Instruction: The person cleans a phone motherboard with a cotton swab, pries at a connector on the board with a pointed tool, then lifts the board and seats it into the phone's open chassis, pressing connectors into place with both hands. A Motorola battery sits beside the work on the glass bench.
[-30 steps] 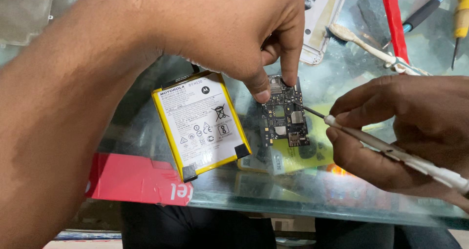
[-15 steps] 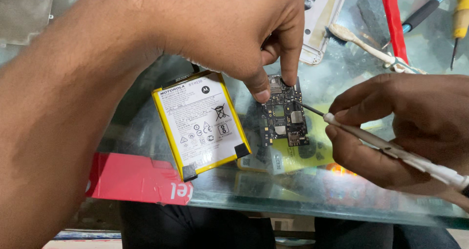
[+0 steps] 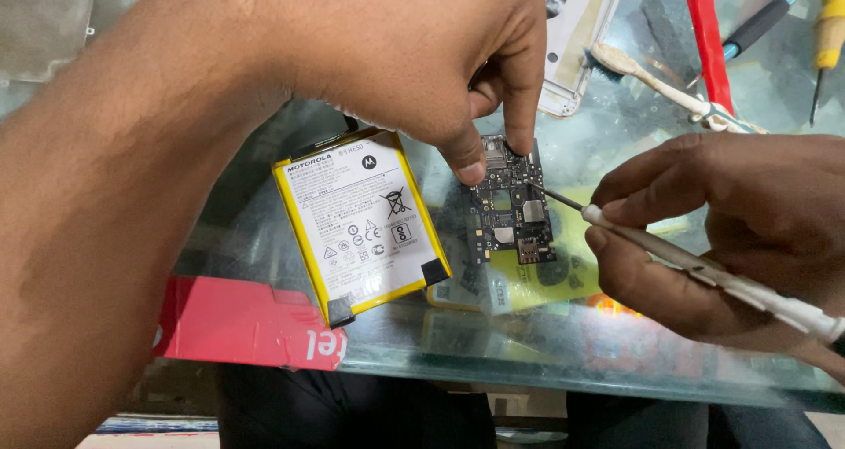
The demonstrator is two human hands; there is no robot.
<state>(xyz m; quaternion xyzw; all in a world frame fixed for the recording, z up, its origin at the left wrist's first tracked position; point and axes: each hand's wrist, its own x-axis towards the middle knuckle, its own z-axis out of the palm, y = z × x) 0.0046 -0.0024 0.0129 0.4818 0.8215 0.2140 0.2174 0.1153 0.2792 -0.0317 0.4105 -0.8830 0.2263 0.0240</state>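
Observation:
My left hand (image 3: 414, 57) reaches in from the upper left and pins a small dark circuit board (image 3: 510, 211) to the glass table with thumb and forefinger at the board's top edge. My right hand (image 3: 731, 229) comes in from the right, closed around a thin screwdriver with a light handle (image 3: 704, 268). Its metal tip touches the board's right side. Just left of the board a flat phone battery (image 3: 361, 220), white with a yellow rim, lies on the glass.
A yellow-green card (image 3: 563, 277) lies under the board. A red box (image 3: 246, 321) sits beneath the glass table edge (image 3: 528, 361). At the back are a white phone frame (image 3: 581, 40), a brush (image 3: 651, 75), a red tool (image 3: 704, 35) and further screwdrivers (image 3: 827, 35).

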